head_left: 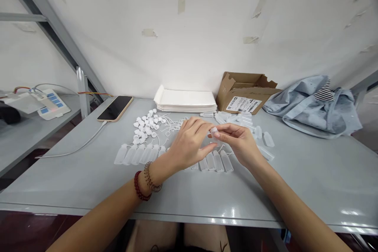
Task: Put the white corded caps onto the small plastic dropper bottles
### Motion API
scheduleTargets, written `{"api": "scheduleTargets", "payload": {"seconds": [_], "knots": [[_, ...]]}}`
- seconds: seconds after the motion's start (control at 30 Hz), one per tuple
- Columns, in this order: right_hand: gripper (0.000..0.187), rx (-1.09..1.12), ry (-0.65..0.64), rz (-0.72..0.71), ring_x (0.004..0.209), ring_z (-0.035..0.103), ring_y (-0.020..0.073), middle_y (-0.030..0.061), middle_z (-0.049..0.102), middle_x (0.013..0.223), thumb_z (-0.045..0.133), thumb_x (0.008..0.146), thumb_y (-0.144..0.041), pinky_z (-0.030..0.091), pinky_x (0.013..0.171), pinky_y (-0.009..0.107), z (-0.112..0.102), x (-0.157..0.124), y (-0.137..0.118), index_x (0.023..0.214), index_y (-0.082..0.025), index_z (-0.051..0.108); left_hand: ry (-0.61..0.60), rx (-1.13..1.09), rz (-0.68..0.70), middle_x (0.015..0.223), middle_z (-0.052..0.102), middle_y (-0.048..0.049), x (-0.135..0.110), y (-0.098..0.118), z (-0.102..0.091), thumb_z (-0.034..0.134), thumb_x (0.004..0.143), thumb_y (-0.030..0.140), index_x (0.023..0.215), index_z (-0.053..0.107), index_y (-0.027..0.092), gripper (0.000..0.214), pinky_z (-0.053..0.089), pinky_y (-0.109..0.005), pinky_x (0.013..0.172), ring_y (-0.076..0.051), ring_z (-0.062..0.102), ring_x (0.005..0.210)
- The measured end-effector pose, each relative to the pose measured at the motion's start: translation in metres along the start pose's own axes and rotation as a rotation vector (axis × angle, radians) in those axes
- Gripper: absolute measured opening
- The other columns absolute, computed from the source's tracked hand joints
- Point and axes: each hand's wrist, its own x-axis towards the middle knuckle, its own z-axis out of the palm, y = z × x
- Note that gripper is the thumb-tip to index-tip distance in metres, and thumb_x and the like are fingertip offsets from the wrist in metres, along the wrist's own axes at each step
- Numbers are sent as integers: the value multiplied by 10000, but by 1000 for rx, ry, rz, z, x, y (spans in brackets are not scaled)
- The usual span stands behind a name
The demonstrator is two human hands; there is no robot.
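Observation:
My left hand [191,141] and my right hand [238,141] meet above the middle of the grey table [88,181]. Both pinch one small translucent plastic bottle [214,130] held between their fingertips, fingers closed on it. Below the hands lies a row of the same small bottles [138,153], side by side on the table. A heap of little white caps [147,125] and thin white strings [174,124] lies just beyond the row. More loose bottles [260,136] are scattered to the right of my right hand. My left wrist wears two bead bracelets.
A phone [115,108] on a white cable lies at the back left. A stack of white sheets [186,101] and an open cardboard box [245,92] stand against the wall. A blue cloth bundle [313,104] fills the back right. A metal shelf frame [84,90] stands left.

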Motion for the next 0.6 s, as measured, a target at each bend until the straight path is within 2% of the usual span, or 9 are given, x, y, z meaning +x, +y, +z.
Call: {"api": "scheduleTargets", "payload": {"seconds": [0.17,0.33,0.43,0.6], "knots": [[286,19,92,25,810,703,227,46,745,779,841,593,-344,545,771,373,5,1,5,789,-191,700,-51,137,-7,1008,639,-111,-1,6,1,701,782,404,1058,537,133,420,430,-395,774,-275,544,949],[318,39,103,20,788,699,214,41,737,776,860,553,-329,553,741,347,7,0,7,773,-200,669,-55,198,67,994,636,-133,1,10,-2,661,814,318,1057,538,99,350,436,-395,757,-284,550,940],[330,52,9,14,791,698,214,41,728,792,833,601,-369,559,748,355,5,-1,2,830,-208,659,1,136,130,990,642,-130,3,9,-4,592,849,260,1085,532,108,286,451,-400,775,-271,559,951],[517,184,-225,83,742,701,223,55,728,799,698,742,-491,558,741,404,3,-7,-9,1188,-252,591,160,-58,162,1049,642,-104,2,8,-3,624,831,237,1166,485,157,372,478,-421,861,-252,562,1022]]}}
